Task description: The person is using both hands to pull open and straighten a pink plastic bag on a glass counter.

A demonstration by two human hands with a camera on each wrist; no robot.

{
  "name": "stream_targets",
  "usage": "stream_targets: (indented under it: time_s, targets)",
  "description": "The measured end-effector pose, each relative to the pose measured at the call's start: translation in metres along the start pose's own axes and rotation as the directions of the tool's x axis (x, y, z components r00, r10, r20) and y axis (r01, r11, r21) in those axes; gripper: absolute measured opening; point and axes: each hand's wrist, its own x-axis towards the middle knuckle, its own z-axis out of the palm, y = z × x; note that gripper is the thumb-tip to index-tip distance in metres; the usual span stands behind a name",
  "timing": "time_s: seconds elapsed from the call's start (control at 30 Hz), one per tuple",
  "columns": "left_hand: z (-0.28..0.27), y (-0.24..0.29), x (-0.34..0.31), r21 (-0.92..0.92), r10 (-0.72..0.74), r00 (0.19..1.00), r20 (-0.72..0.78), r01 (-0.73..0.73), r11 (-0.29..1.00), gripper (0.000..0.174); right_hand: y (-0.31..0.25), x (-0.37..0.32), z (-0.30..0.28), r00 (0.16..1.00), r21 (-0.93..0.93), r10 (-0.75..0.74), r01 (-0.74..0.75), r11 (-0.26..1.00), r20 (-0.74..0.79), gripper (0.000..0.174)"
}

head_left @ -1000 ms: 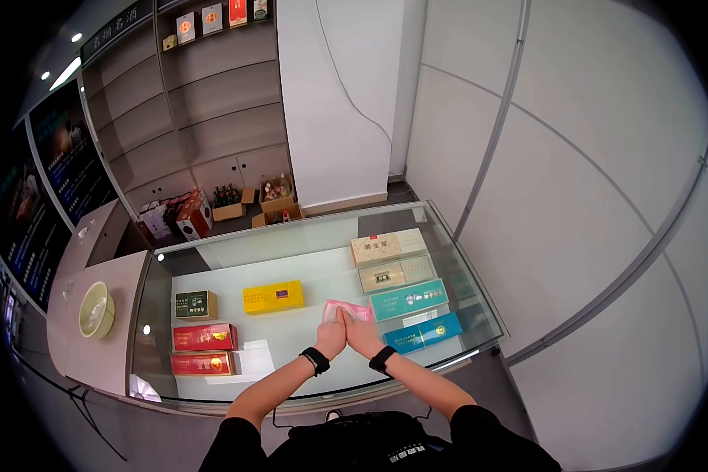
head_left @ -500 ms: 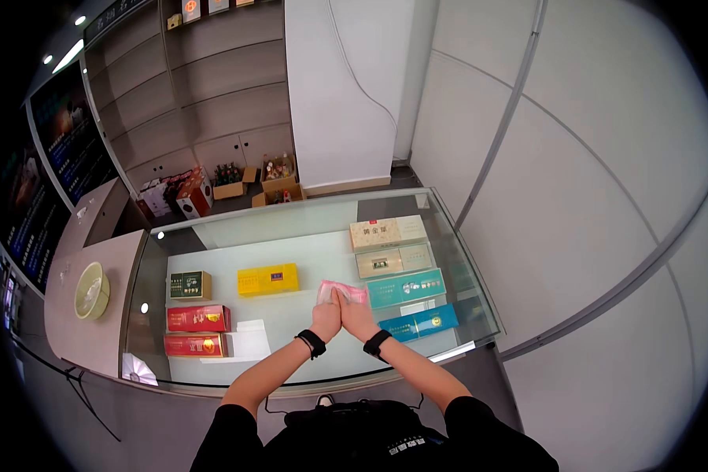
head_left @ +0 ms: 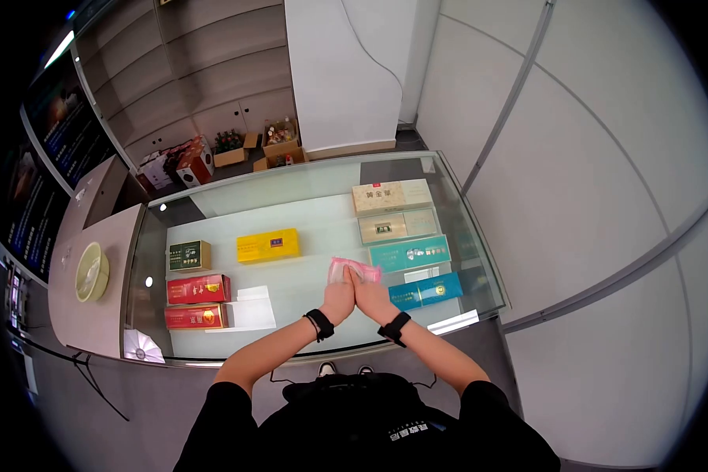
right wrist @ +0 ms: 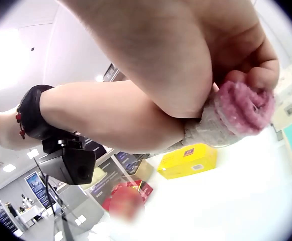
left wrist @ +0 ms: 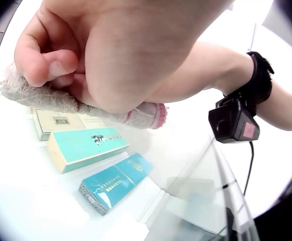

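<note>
A pink and greyish cloth (head_left: 340, 271), rolled or folded, is held in both hands above the glass counter. My left hand (head_left: 339, 299) grips its left part, and my right hand (head_left: 373, 299) grips the right part; the two hands touch with thumbs side by side. In the left wrist view the left hand (left wrist: 121, 50) has curled fingers on the grey roll (left wrist: 40, 95). The right wrist view shows the right hand (right wrist: 186, 55) with fingers curled round the roll's pink end (right wrist: 246, 108).
Under the glass counter (head_left: 291, 346) lie a yellow box (head_left: 268, 245), red boxes (head_left: 199, 289), a dark green box (head_left: 189, 256), teal (head_left: 411, 253), blue (head_left: 426, 291) and cream boxes (head_left: 392, 197). A pale yellow basin (head_left: 93, 272) stands on the left side table.
The head view has shifted, so the counter and boxes appear higher. Both hands keep hold of the cloth, which sits slightly higher and farther right in the picture.
</note>
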Motion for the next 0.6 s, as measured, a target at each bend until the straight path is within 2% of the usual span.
stream_targets:
  time_s: [0.13,0.2,0.3,0.37,0.5,0.57,0.6]
  targets:
    - [-0.004,-0.003,0.020,0.052,-0.019,0.997,0.070,0.015,0.999,0.059,0.007,0.016,0.005,0.996,0.025,0.035,-0.033,0.999,-0.086,0.040]
    - [0.000,-0.002,0.019,0.083,-0.022,0.998,0.061,0.017,0.996,0.059,0.005,0.016,0.005,0.996,-0.017,0.083,-0.084,0.996,-0.028,0.041]
    - [0.001,0.001,0.012,0.094,-0.016,0.999,0.038,0.012,0.995,0.059,0.003,0.003,0.000,0.995,0.031,0.095,-0.094,0.995,-0.018,0.045]
    - [0.002,0.006,0.003,0.097,0.019,0.999,0.050,-0.024,0.995,0.062,-0.001,-0.009,-0.006,0.995,0.001,0.100,-0.100,0.995,0.007,0.046]
    - [0.000,0.011,0.000,0.042,0.031,0.997,0.071,-0.034,0.999,0.062,-0.001,-0.014,-0.012,0.997,-0.061,0.081,-0.080,0.995,0.016,0.047]
    - [0.011,0.005,0.007,-0.059,0.039,0.999,-0.013,-0.040,0.997,0.061,0.002,-0.009,-0.008,0.996,-0.108,0.083,-0.080,0.991,0.023,0.046]
    - [0.011,0.004,0.011,-0.065,0.043,0.999,-0.014,-0.044,0.997,0.061,0.005,-0.002,-0.006,0.997,-0.072,0.082,-0.083,0.994,-0.006,0.046]
